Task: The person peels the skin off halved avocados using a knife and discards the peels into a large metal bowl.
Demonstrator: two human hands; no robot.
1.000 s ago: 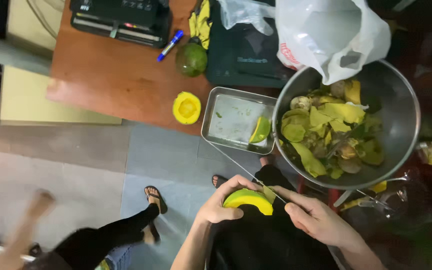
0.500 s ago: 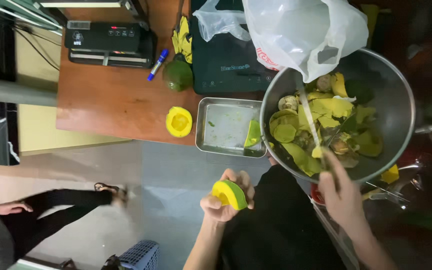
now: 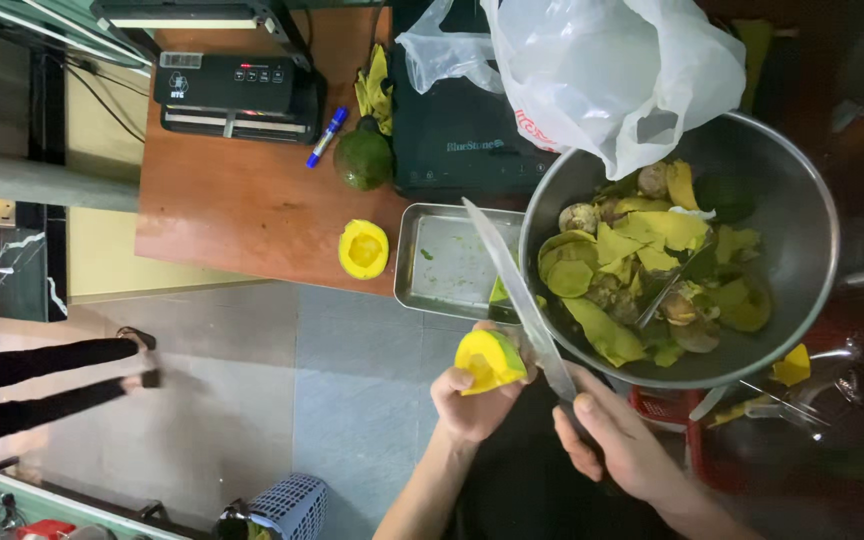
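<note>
**Avocado half in one hand, long knife in the other**

While the left hand point(image 3: 477, 400) cups a halved avocado point(image 3: 490, 360) with its yellow flesh facing up, fingers curled snug around the green skin, the right hand point(image 3: 617, 440) has its fingers wrapped tight on the handle of a long knife point(image 3: 517, 290). The blade angles up and away from the person, passing just beside the fruit, with its tip over the metal tray point(image 3: 447, 262). Can't tell if the edge actually touches the flesh. Both hands are held out over the grey floor, off the near edge of the desk point(image 3: 242, 200), not resting on anything.

That tray sits at the near edge of the wooden desk, mostly bare with a few green smears and a small slice at its right side. Just left of it, right at the near edge too, lies another avocado half point(image 3: 363, 248), hollow side up. A whole green avocado point(image 3: 363, 158) sits further back, near a blue marker point(image 3: 326, 135) and a black machine point(image 3: 237, 95) at the far left corner.

Right of the tray is a big steel bowl point(image 3: 802, 250) full of peels and pits, with a white plastic bag point(image 3: 602, 70) slumped over its far rim. Someone else's legs in dark trousers point(image 3: 42, 385) show at the left edge
</note>
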